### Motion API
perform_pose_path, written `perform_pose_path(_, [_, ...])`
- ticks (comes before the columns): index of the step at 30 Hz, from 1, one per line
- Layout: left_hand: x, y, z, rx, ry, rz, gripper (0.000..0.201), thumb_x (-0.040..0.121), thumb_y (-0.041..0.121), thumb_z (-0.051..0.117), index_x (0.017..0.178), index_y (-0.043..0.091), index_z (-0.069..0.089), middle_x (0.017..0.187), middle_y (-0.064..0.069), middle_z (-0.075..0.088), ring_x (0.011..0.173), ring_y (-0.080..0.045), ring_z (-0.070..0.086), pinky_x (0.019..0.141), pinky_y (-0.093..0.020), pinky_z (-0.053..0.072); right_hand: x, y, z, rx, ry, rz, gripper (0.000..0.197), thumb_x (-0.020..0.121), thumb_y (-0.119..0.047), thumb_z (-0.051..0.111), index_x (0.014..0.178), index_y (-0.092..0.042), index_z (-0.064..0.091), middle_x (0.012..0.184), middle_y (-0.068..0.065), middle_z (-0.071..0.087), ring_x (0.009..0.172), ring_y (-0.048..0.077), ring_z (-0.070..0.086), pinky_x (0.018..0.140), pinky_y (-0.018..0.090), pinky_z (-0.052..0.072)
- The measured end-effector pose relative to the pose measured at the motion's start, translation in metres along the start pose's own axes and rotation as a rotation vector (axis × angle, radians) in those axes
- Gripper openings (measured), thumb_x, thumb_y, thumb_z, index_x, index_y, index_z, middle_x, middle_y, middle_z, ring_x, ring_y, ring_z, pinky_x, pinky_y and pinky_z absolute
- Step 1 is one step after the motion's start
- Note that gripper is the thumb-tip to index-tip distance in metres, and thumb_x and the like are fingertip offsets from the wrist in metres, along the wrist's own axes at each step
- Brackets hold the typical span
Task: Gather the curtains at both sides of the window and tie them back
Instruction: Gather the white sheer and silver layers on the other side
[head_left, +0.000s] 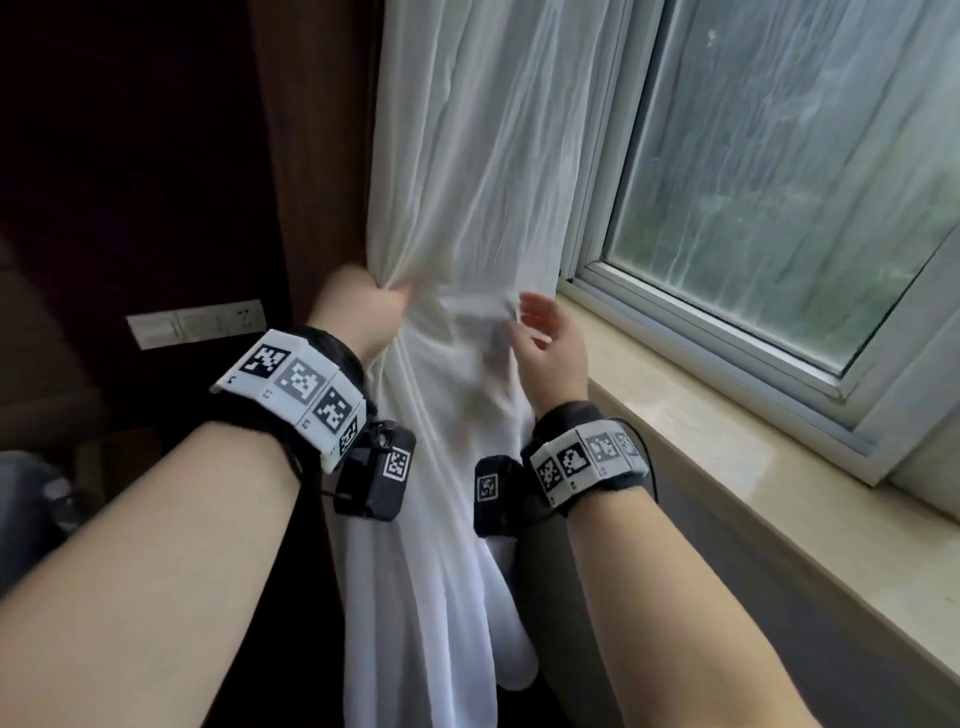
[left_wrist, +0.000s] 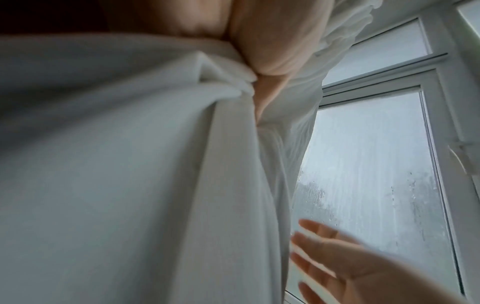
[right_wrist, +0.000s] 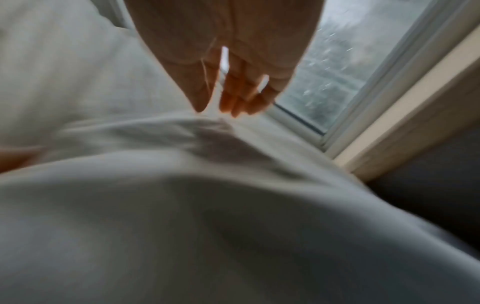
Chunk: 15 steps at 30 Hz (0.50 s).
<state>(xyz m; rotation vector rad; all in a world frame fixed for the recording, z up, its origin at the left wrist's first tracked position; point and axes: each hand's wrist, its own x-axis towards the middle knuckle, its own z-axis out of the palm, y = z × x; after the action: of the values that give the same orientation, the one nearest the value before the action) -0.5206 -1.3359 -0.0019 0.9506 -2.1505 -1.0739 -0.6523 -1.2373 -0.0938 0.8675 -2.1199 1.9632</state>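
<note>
- Against the left edge of the window (head_left: 779, 218), the white curtain (head_left: 467, 156) hangs bunched beside the dark wall.
- Left hand (head_left: 358, 312) has its grip clenched on a fistful of folds, pulling them wallward.
- Right hand (head_left: 550, 343) is spread, fingers (left_wrist: 314, 232) loose at the curtain's free edge.
- Best play, I'd judge: sweep that loose edge into the left fist before tying, so nothing sags out.

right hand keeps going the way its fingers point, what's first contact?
Probably the curtain: the open right hand points up and left at its gathered edge. Depth is unclear; it might slip behind toward the window.
</note>
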Motion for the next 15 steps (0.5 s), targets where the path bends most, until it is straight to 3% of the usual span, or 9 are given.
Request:
perform_pose_path(1, [0.001, -0.002, -0.001, 0.01, 0.004, -0.002, 0.044, 0.092, 0.027, 0.055, 0.123, -0.003, 0.054, 0.129, -0.019, 0.056, 0.121, -0.033, 0.052, 0.092, -0.03, 0.041, 0.01, 0.006, -0.004, -0.021, 0.031, 0.135, 0.046, 0.085, -0.013, 0.064, 0.128, -0.012, 0.048, 0.127, 0.007, 0.053, 0.116, 0.019, 0.051, 0.102, 0.036, 0.042])
perform_pose_path(3, [0.002, -0.005, -0.003, 0.025, 0.013, -0.002, 0.043, 0.092, 0.027, 0.054, 0.123, -0.002, 0.053, 0.13, -0.019, 0.055, 0.122, -0.033, 0.051, 0.095, -0.03, 0.04, 0.028, 0.014, -0.008, -0.001, -0.052, 0.336, 0.071, 0.084, -0.021, 0.067, 0.143, -0.016, 0.028, 0.147, 0.009, 0.035, 0.133, 0.021, 0.037, 0.109, 0.035, 0.034])
perform_pose_path(7, [0.002, -0.008, -0.007, 0.028, 0.028, -0.001, 0.042, 0.092, 0.029, 0.053, 0.123, 0.0, 0.054, 0.128, -0.018, 0.057, 0.119, -0.032, 0.053, 0.095, -0.031, 0.042, 0.055, 0.015, -0.002, 0.005, -0.244, 0.376, 0.089, 0.083, -0.019, 0.067, 0.149, -0.018, 0.007, 0.151, 0.011, 0.028, 0.133, 0.02, 0.038, 0.103, 0.032, 0.041])
perform_pose_path(9, [0.001, -0.009, -0.006, 0.021, 0.03, 0.001, 0.042, 0.092, 0.03, 0.053, 0.121, 0.0, 0.055, 0.127, -0.017, 0.058, 0.118, -0.031, 0.054, 0.094, -0.03, 0.042, 0.066, 0.013, 0.008, -0.018, -0.33, 0.355, 0.086, 0.085, -0.017, 0.066, 0.149, -0.017, 0.009, 0.144, 0.011, 0.04, 0.121, 0.016, 0.047, 0.091, 0.025, 0.047])
perform_pose_path(13, [-0.001, -0.007, -0.004, -0.018, 0.029, 0.009, 0.039, 0.092, 0.027, 0.053, 0.122, 0.002, 0.054, 0.127, -0.015, 0.058, 0.118, -0.029, 0.053, 0.09, -0.025, 0.041, 0.076, 0.013, 0.037, -0.071, -0.426, 0.348, 0.063, 0.084, -0.02, 0.066, 0.139, -0.013, 0.037, 0.122, 0.012, 0.061, 0.103, 0.015, 0.059, 0.101, 0.032, 0.044])
perform_pose_path(15, [-0.003, -0.007, -0.002, -0.063, 0.018, 0.016, 0.038, 0.092, 0.027, 0.054, 0.124, 0.005, 0.054, 0.125, -0.012, 0.059, 0.117, -0.028, 0.054, 0.085, -0.021, 0.038, 0.075, 0.013, 0.054, -0.061, -0.464, 0.333, 0.051, 0.084, -0.017, 0.064, 0.132, -0.01, 0.046, 0.121, 0.013, 0.062, 0.096, 0.014, 0.058, 0.096, 0.03, 0.046])
